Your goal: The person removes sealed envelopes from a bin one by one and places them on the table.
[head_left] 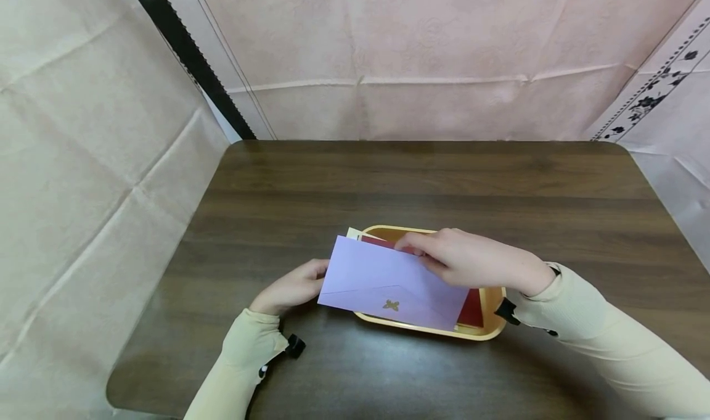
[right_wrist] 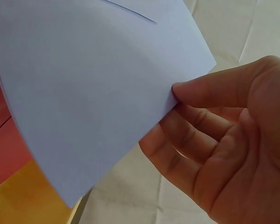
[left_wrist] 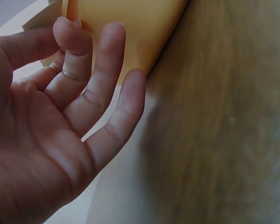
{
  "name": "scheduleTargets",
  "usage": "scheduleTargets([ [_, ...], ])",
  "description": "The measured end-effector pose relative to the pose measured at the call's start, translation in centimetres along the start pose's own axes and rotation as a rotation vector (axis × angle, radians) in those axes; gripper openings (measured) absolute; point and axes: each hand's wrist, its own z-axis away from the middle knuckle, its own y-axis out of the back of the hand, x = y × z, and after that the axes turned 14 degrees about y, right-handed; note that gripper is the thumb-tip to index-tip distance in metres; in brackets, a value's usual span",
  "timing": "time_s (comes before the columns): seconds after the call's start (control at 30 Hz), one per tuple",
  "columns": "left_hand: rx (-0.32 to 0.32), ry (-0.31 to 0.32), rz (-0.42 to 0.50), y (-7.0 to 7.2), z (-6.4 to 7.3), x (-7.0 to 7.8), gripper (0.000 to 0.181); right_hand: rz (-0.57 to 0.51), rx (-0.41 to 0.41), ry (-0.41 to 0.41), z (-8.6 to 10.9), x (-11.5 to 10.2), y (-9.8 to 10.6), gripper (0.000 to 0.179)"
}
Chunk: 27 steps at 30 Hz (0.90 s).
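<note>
Over a yellow tray (head_left: pixel 493 330), a lilac envelope (head_left: pixel 366 272) with a gold butterfly seal is held slantwise. My right hand (head_left: pixel 452 256) pinches its far edge; in the right wrist view the thumb (right_wrist: pixel 196 93) lies on the near face and the fingers are behind. At the envelope's left end is my left hand (head_left: pixel 296 284), its fingertips partly hidden behind the paper. The left wrist view shows that hand (left_wrist: pixel 70 112) with loosely bent fingers beside the tray's wall (left_wrist: pixel 154 28), thumb close to the index fingertip. A red envelope (head_left: pixel 473 309) lies in the tray.
A cream paper corner (head_left: pixel 355 232) pokes out at the tray's far left. The dark wooden table (head_left: pixel 444 173) has rounded corners. Pale creased cloth (head_left: pixel 444 50) hangs behind it and along the left side.
</note>
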Motion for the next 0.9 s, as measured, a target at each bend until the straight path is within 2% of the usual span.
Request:
scheduleTargets([
  [0.13,-0.006,-0.006,0.036,0.1,0.1,-0.3,0.026,-0.019,-0.020,0.027,-0.6,0.2,0.5,0.031],
  [0.33,-0.053,-0.109,0.083,0.2,0.0,-0.8,0.028,-0.044,-0.042,0.026,-1.7,0.5,1.6,0.033],
  [0.5,-0.031,-0.132,0.084,0.1,0.2,-1.0,0.045,-0.035,-0.045,0.013,-2.8,0.7,2.4,0.036],
  [0.6,-0.010,-0.144,0.066,0.0,0.2,-1.0,0.048,-0.036,-0.039,0.007,-3.7,0.9,2.6,0.037],
  [0.67,0.000,-0.163,0.064,-0.1,-0.1,-0.9,0.043,-0.033,-0.033,0.008,-4.3,1.0,2.8,0.036],
  [0.73,-0.002,-0.153,0.083,-0.2,-0.3,-0.9,0.035,-0.033,-0.023,0.016,-4.9,1.1,3.0,0.035],
  [0.83,0.006,-0.108,0.097,-0.3,-0.4,-0.9,0.022,-0.027,0.002,0.031,-5.9,1.2,3.3,0.035],
  [0.9,0.014,-0.072,0.086,-0.2,-0.3,-0.8,0.019,-0.021,0.023,0.039,-6.7,1.3,3.5,0.035],
])
